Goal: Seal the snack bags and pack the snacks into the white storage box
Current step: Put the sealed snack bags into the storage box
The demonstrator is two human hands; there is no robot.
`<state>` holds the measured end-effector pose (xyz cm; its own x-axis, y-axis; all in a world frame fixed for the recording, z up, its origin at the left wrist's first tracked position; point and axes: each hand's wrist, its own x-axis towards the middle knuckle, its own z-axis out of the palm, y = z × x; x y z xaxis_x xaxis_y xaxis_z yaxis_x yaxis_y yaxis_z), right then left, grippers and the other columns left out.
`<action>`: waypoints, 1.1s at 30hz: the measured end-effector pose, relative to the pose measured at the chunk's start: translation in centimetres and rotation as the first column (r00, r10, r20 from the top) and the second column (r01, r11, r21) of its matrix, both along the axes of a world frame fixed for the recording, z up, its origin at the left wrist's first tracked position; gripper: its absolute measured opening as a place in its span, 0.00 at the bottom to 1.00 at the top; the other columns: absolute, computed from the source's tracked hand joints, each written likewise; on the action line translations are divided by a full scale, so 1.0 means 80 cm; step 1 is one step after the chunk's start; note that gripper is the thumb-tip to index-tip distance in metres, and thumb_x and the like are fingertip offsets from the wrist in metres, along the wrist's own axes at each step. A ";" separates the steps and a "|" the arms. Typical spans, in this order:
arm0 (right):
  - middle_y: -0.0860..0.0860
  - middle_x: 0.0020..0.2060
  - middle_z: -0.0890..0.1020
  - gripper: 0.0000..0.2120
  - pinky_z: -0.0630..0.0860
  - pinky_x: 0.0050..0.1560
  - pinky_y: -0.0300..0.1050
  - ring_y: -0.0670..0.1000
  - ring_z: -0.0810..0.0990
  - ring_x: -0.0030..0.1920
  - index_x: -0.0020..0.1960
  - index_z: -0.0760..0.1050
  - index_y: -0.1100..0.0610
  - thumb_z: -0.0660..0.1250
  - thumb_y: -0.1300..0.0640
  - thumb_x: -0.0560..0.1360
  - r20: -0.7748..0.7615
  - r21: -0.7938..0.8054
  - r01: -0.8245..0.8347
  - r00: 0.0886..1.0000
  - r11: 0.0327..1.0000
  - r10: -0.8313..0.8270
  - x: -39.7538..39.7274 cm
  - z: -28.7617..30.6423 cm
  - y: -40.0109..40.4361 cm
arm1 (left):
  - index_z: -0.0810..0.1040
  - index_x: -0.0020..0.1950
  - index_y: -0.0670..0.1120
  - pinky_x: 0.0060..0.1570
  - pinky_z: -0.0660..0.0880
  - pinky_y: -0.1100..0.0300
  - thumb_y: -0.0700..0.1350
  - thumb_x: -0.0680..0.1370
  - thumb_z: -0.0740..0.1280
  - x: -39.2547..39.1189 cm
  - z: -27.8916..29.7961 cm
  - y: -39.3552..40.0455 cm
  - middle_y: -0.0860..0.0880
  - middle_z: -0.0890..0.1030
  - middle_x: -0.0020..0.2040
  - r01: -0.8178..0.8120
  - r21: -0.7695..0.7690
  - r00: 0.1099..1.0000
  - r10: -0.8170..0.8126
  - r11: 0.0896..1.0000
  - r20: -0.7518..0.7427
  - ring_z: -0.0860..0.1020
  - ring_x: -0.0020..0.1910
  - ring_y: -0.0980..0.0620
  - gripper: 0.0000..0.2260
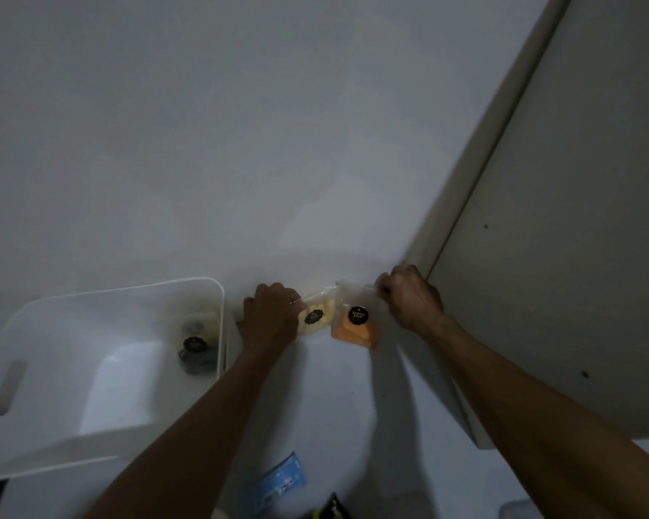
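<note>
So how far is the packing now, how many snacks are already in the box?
Done: one snack bag already lies in the white storage box. In hand: the left hand holds the yellow snack bag, and the right hand pinches the top of the orange snack bag. Left: both still need packing.

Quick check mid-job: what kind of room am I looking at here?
Probably a home, maybe a storage or kitchen corner, though it is dim. A plain white wall, a beige cabinet panel and a white storage box with a snack bag inside suggest a household packing spot.
</note>
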<state>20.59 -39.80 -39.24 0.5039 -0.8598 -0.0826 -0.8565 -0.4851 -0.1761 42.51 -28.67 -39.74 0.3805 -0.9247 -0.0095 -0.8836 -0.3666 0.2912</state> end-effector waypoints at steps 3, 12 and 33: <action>0.53 0.53 0.77 0.10 0.73 0.42 0.49 0.56 0.71 0.59 0.54 0.80 0.54 0.60 0.56 0.81 0.011 0.000 -0.001 1.000 1.000 0.001 -0.003 0.019 0.010 | 0.85 0.50 0.47 0.45 0.67 0.53 0.50 0.78 0.65 -0.003 0.015 0.011 0.46 0.82 0.46 -0.012 -0.097 0.999 0.007 0.995 -0.048 0.75 0.48 0.45 0.11; 0.51 0.50 0.77 0.08 0.76 0.44 0.52 0.55 0.73 0.56 0.53 0.81 0.53 0.64 0.56 0.80 0.076 -0.148 0.017 0.997 0.989 -0.006 -0.012 0.159 0.050 | 0.86 0.49 0.50 0.53 0.74 0.47 0.51 0.77 0.69 0.019 0.130 0.049 0.51 0.84 0.47 -0.007 -0.247 0.987 -0.034 0.969 -0.159 0.79 0.48 0.48 0.08; 0.49 0.56 0.77 0.06 0.77 0.52 0.53 0.51 0.70 0.58 0.53 0.81 0.49 0.67 0.51 0.78 0.179 -0.282 -0.205 0.949 0.937 0.262 0.225 0.292 0.305 | 0.86 0.46 0.52 0.54 0.75 0.52 0.52 0.76 0.71 0.244 0.251 0.269 0.51 0.86 0.49 -0.079 -0.290 0.988 0.036 0.954 -0.150 0.81 0.50 0.49 0.06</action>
<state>38.59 -15.43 -15.88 0.6745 -0.6931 0.2545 -0.6704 -0.7193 -0.1822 62.03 -7.16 -19.63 0.4479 -0.8710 0.2019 -0.8053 -0.2949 0.5143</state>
